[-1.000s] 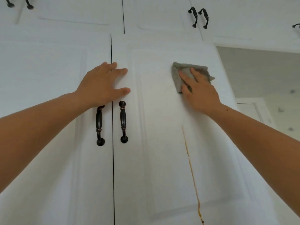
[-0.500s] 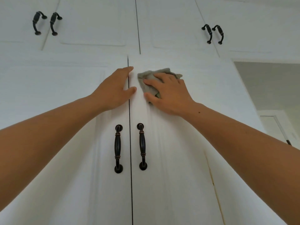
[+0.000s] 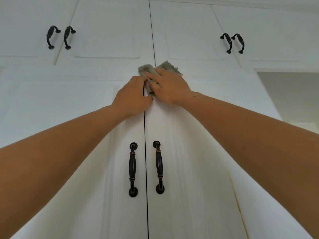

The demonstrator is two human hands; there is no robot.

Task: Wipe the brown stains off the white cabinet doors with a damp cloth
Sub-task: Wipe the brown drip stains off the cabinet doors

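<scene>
I only get part of the cloth (image 3: 166, 67). It's grey and crumpled, and most of it is buried under the right hand (image 3: 170, 88). What shows pokes out just above those fingertips, right at the top of the two tall cabinet doors (image 3: 181, 152), across the seam between them. That visible strip runs side to side, with a ragged corner pointing up and to the right. I can't make out its full shape.

The right fingers are spread and fairly flat, pressing the cloth onto the door. The left hand (image 3: 133, 95) lies flat on the left door with its fingers held together, and its fingertips are touching the cloth's left edge.

By my count that's one cloth, two hands and six dark handles in three pairs. One pair (image 3: 133, 169) is well below both sets of fingers, either side of the seam. Another pair (image 3: 51, 37) is up to the left and the third (image 3: 228, 43) up to the right.

There's one thin brown stain (image 3: 239, 209), far below the right fingers. It's faint and runs roughly up and down. The right forearm hides its upper end.
</scene>
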